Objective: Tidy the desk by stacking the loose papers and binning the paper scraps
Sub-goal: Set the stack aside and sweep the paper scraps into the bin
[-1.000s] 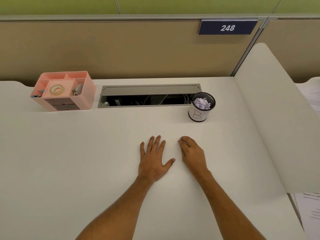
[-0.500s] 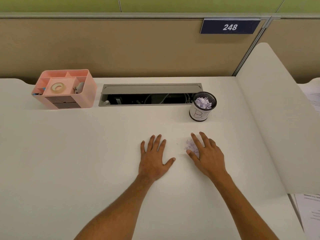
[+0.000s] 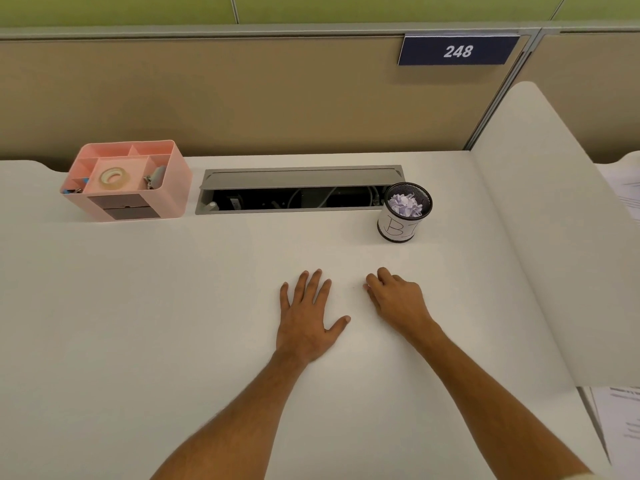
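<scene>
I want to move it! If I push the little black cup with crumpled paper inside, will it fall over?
Probably slides easily: the mesh cup looks light, holding only crumpled paper scraps. It is taller than wide, so a push near the rim might tip it. Push low, near its base.

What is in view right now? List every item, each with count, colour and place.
desk: one, white, fills the foreground.
organiser: one, pink, far left of desk.
tape roll: one, pale, in the organiser's middle compartment.
cable tray: one, grey, lid open, far centre.
mesh bin: one, black with white label, right of the tray.
paper scraps: several, white, inside the bin.
number sign: one, navy, reads 248, on the partition.
side divider: one, white, right edge.
printed papers: some, white, beyond the divider.
left hand: flat on the desk.
right hand: fingers curled on the desk; contents hidden.
</scene>
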A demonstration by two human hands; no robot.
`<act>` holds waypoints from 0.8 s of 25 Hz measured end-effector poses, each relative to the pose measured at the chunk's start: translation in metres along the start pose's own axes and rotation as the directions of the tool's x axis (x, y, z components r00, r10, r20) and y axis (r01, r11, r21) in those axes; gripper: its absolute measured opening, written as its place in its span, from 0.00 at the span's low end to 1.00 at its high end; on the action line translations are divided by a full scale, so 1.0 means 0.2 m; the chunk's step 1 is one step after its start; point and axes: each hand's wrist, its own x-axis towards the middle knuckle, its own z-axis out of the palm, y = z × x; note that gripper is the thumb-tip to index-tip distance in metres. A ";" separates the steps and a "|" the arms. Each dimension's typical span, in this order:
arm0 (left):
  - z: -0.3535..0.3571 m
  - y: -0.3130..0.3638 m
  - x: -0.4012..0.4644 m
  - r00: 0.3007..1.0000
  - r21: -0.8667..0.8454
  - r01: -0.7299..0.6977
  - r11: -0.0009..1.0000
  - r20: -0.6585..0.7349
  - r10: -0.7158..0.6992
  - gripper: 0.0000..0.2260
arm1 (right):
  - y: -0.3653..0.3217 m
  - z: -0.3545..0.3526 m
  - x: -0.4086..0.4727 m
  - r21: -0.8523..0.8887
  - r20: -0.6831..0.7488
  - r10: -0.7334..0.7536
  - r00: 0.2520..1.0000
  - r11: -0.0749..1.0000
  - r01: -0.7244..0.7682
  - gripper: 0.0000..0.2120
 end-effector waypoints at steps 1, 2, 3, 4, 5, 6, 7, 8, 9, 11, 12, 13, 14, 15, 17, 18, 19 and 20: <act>0.00 0.00 0.00 1.000 0.001 0.001 1.000 -0.001 -0.001 0.38 | 0.01 0.01 0.01 0.000 -0.031 -0.026 0.999 1.000 0.026 0.16; 0.00 0.00 0.00 1.000 -0.001 0.002 1.000 -0.006 -0.002 0.38 | 0.02 0.02 0.02 0.004 -0.055 -0.040 0.998 0.999 0.040 0.16; 0.00 0.00 0.00 1.000 -0.005 0.002 1.000 -0.012 -0.002 0.38 | 0.03 0.02 0.03 0.011 -0.075 -0.041 0.996 0.999 0.042 0.17; 0.00 0.00 0.00 1.000 -0.011 0.000 1.000 -0.019 -0.001 0.38 | 0.04 0.02 0.04 0.023 -0.094 -0.025 0.995 0.999 0.027 0.17; 0.00 0.00 -0.01 1.000 -0.014 -0.002 1.000 -0.023 0.001 0.38 | 0.06 0.00 0.06 0.042 -0.116 0.009 0.993 0.999 -0.004 0.17; 0.00 0.00 -0.01 1.000 -0.015 -0.004 1.000 -0.020 0.003 0.38 | 0.07 -0.03 0.09 0.068 -0.136 0.057 0.989 0.997 -0.048 0.16; 0.00 0.00 -0.01 1.000 -0.013 -0.004 1.000 -0.010 0.004 0.38 | 0.09 -0.07 0.14 0.097 -0.153 0.111 0.982 0.991 -0.097 0.16; 0.00 0.00 -0.01 1.000 -0.011 -0.005 1.000 -0.001 0.005 0.37 | 0.11 -0.11 0.19 0.124 -0.171 0.162 0.972 0.982 -0.142 0.16; 0.00 0.00 -0.01 1.000 -0.010 -0.005 1.000 0.003 0.005 0.37 | 0.14 -0.16 0.26 0.143 -0.194 0.207 0.959 0.973 -0.181 0.16; 0.00 0.00 -0.01 1.000 -0.008 0.001 1.000 0.004 0.000 0.37 | 0.21 -0.24 0.39 0.143 -0.231 0.268 0.935 0.960 -0.240 0.15; 0.00 -0.01 -0.01 1.000 -0.008 0.004 1.000 0.004 -0.004 0.37 | 0.25 -0.27 0.45 0.124 -0.228 0.290 0.929 0.955 -0.268 0.14; 0.00 0.00 0.00 1.000 -0.009 0.004 1.000 0.002 -0.004 0.37 | 0.28 -0.30 0.51 0.105 -0.201 0.315 0.928 0.948 -0.300 0.13; 0.00 0.00 -0.01 1.000 -0.012 0.003 1.000 -0.001 -0.003 0.37 | 0.31 -0.31 0.57 0.085 -0.147 0.343 0.928 0.939 -0.333 0.13; 0.00 0.00 0.00 1.000 -0.015 0.000 1.000 -0.002 0.000 0.37 | 0.33 -0.32 0.61 0.054 -0.087 0.361 0.929 0.932 -0.357 0.14; 0.00 0.00 0.00 1.000 -0.019 -0.003 1.000 -0.001 0.003 0.37 | 0.36 -0.31 0.68 -0.020 -0.015 0.352 0.936 0.936 -0.352 0.16; 0.01 0.00 0.00 1.000 -0.022 -0.004 1.000 -0.004 0.004 0.37 | 0.37 -0.32 0.70 -0.042 0.004 0.339 0.941 0.940 -0.338 0.17; 0.01 0.00 0.00 1.000 -0.026 -0.006 1.000 -0.008 0.005 0.37 | 0.37 -0.32 0.71 -0.052 0.014 0.327 0.945 0.944 -0.326 0.18; 0.01 0.00 0.00 1.000 -0.028 -0.005 1.000 -0.012 0.004 0.37 | 0.37 -0.33 0.71 -0.055 0.019 0.314 0.949 0.948 -0.312 0.18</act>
